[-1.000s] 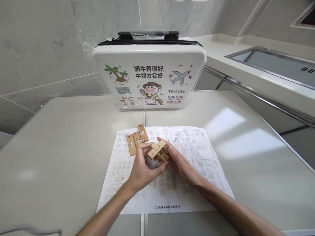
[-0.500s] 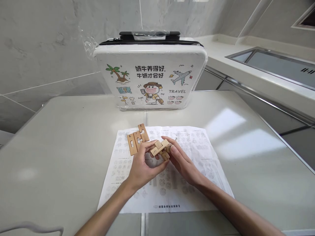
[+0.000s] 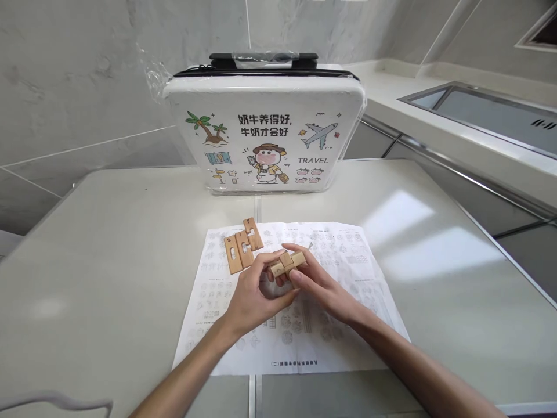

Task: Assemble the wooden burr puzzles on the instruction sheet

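Partly hidden underneath, wooden blocks in the left grip and right grip.

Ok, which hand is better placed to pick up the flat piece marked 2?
Left, probably: the left hand is nearer the flat piece than the right hand; both hold wooden blocks.

The right hand partly hides the wooden blocks; drawings on the sheet look blurred.
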Demonstrator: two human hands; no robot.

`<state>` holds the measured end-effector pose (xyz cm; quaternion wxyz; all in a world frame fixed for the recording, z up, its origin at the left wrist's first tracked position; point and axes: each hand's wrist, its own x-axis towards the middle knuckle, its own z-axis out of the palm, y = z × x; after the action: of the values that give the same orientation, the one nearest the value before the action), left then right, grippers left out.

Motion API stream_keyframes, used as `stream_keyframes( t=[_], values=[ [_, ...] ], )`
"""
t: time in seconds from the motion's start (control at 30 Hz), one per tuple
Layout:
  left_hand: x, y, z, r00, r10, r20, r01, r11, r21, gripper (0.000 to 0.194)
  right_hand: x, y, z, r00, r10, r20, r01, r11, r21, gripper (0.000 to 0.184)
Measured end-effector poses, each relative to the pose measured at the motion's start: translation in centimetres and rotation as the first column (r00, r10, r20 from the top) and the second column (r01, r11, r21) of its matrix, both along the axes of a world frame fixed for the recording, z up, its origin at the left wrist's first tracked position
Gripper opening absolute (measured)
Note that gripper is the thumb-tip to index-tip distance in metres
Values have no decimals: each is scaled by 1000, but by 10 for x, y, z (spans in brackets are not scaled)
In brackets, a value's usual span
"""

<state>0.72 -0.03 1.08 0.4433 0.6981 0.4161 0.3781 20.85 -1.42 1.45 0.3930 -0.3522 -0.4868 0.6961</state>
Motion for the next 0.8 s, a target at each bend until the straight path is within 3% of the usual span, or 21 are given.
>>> stream_keyframes(
  t=[0.23, 0.43, 0.63, 0.8],
  values=[
    [1, 1, 2, 999, 40, -36, -38, 998, 54, 60, 0, -1, 1, 1000, 1, 5, -1, 1000, -13, 63],
    [-1, 1, 4, 994, 101, -30, -100, 994, 42, 64, -7, -2, 5, 993, -92, -72, 89, 995, -45, 44],
    [-1, 0, 4, 996, 75, -40, -72, 995, 64, 65, -11, 4, 1, 949, -294, 113, 276, 949, 150, 41],
    [0, 2, 5, 993, 71, -99, -50, 979, 198, 64, -7, 8, -1, 908, -356, 221, 307, 924, 230, 45]
  ],
)
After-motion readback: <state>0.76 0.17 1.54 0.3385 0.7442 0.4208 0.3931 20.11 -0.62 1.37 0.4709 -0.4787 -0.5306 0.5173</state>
